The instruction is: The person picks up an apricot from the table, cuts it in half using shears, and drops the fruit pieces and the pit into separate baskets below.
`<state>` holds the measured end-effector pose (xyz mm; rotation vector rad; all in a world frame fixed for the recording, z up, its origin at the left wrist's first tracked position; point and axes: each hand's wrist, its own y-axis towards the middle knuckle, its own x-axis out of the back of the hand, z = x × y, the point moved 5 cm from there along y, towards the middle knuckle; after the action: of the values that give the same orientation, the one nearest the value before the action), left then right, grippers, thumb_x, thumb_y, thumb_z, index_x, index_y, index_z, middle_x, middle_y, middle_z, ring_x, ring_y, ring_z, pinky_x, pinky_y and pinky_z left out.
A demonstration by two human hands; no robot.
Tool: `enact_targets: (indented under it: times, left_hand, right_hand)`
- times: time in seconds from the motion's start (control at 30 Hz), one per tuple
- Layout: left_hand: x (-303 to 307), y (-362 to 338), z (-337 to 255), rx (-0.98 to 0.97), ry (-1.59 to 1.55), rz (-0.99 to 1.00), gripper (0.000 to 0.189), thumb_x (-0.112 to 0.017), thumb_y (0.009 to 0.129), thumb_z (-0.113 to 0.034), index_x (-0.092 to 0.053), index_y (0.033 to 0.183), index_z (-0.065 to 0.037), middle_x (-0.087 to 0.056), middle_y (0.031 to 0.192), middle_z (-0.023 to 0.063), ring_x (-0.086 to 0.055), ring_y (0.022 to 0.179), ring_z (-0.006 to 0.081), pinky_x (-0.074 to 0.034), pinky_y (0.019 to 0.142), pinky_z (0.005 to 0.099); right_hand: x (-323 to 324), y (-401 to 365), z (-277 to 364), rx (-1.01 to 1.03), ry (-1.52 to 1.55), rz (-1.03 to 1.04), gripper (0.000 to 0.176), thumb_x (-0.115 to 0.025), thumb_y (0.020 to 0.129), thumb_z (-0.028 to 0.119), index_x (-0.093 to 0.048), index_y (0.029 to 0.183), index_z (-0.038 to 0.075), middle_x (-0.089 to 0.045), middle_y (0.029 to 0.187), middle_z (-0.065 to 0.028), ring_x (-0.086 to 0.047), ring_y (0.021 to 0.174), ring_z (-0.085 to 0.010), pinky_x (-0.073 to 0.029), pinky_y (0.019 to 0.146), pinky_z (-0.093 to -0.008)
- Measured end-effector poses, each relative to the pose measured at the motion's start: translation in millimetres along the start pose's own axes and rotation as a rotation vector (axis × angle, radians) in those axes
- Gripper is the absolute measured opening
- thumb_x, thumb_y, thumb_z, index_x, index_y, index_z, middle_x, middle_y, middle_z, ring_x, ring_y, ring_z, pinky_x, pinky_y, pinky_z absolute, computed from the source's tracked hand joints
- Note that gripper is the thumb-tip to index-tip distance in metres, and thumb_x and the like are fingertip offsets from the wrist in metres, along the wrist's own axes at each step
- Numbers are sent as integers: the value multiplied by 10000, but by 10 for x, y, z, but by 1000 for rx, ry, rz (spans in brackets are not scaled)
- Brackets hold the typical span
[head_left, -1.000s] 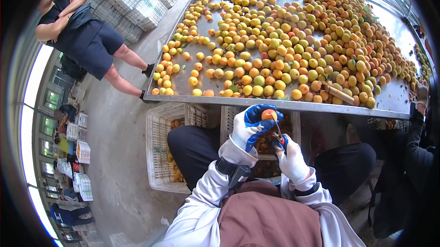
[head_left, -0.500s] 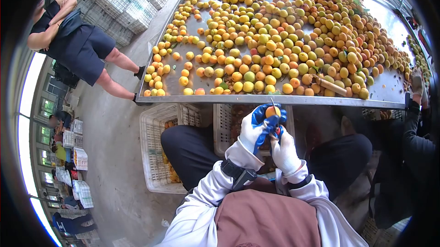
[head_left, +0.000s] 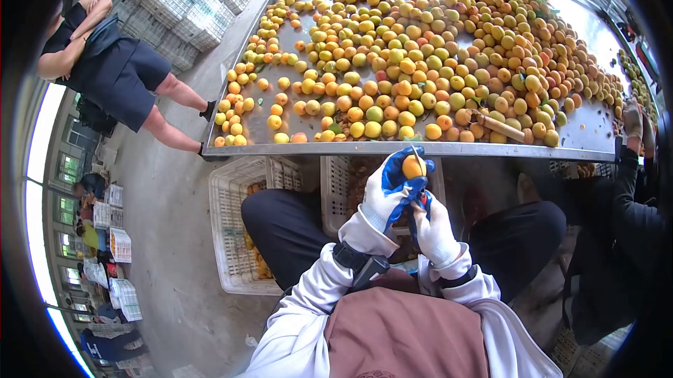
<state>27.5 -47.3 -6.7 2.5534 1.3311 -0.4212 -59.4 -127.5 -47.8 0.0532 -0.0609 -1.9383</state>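
My left hand [head_left: 384, 192], in a white glove with blue-coated fingers, is closed around an orange-yellow apricot [head_left: 411, 168] just below the table's near edge. Below and to its right, my right hand [head_left: 436, 229], gloved the same way, grips a small knife [head_left: 418, 156]. A bit of red shows at its handle, and the thin blade points up across the apricot. Both hands are close together over my lap. Beyond them, a metal table [head_left: 308, 148] is spread with many apricots [head_left: 392, 90], yellow to orange.
Under the table stand a white plastic crate [head_left: 228, 238] holding apricots and a second crate [head_left: 336, 196]. A wooden stick [head_left: 502, 127] lies among the fruit. At the left a person [head_left: 112, 62] stands with folded arms; another person's gloved hand [head_left: 633, 120] is at the right.
The blade now lies across the apricot rather than sticking up past it, and more of the fruit shows. Both hands stay together in nearly the same place.
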Motion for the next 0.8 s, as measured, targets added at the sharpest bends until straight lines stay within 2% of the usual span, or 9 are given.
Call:
enact_targets:
  times: [0.2, 0.23, 0.4, 0.47, 0.5, 0.57, 0.6, 0.67, 0.8]
  left_hand:
    - [-28, -49, 252, 317, -226, -133, 378, -652, 972, -302, -599, 1152, 26, -702, 976, 169, -686, 884, 227, -573, 771, 341]
    - [-30, -36, 267, 318, -229, -130, 378, -652, 972, -302, -599, 1152, 26, -702, 976, 169, -686, 884, 227, -573, 771, 341]
    - [53, 3, 254, 285, 39, -154, 327, -669, 963, -308, -639, 997, 15, -669, 835, 82, -663, 740, 158, -547, 678, 277]
    - [59, 21, 246, 262, 70, -184, 298, -670, 963, -295, -649, 946, 2, -664, 816, 58, -650, 713, 128, -531, 637, 257]
    - [51, 14, 228, 280, 66, -193, 294, -667, 965, -292, -649, 937, 0, -659, 807, 54, -646, 703, 128, -528, 625, 258]
    - [43, -11, 180, 306, 78, -202, 292, -651, 971, -290, -647, 926, -2, -649, 786, 52, -639, 671, 127, -519, 590, 259]
    - [-4, -30, 97, 318, 43, -200, 318, -646, 971, -313, -646, 929, 2, -647, 778, 72, -647, 667, 144, -528, 591, 272]
    - [30, -47, 143, 291, -7, -232, 349, -636, 971, -337, -643, 944, 11, -653, 782, 94, -662, 679, 170, -543, 608, 286]
    - [89, -48, 190, 324, -96, -188, 384, -619, 973, -362, -639, 1012, 20, -665, 863, 118, -697, 755, 240, -585, 658, 337]
  right_hand:
    - [5, 19, 76, -44, -262, -31, 141, -570, 966, 99, -608, 1053, -5, -686, 913, -227, -668, 866, -443, -522, 704, -438]
    - [2, 20, 48, -66, -279, -26, 153, -508, 982, 9, -619, 1080, -29, -685, 899, -152, -678, 840, -233, -511, 729, -340]
    - [-22, -1, 2, -70, -201, -12, 176, -496, 993, 26, -615, 1112, -26, -679, 929, -125, -653, 859, -201, -508, 767, -324]
    - [-47, -4, -112, -149, 47, 67, 199, -495, 1018, 103, -618, 1121, -14, -669, 951, -76, -628, 860, -150, -502, 768, -291]
    - [-23, -3, -101, -153, 46, 67, 199, -495, 1018, 103, -618, 1121, -14, -669, 951, -76, -628, 860, -150, -502, 768, -291]
    - [-45, -14, -122, -320, 305, 149, 246, -501, 1034, 199, -627, 1119, 5, -656, 949, -40, -609, 842, -105, -496, 748, -251]
    - [-51, -3, -124, -323, 320, 168, 268, -522, 1031, 253, -630, 1121, 25, -651, 928, -33, -598, 805, -81, -488, 711, -225]
    - [-73, -61, -133, -548, 529, 235, 263, -529, 1030, 254, -628, 1124, 28, -645, 913, -20, -590, 770, -75, -481, 677, -218]
    - [-147, -74, -198, -592, 671, 255, 257, -536, 1027, 250, -623, 1133, 33, -646, 903, -25, -590, 754, -79, -480, 665, -216]
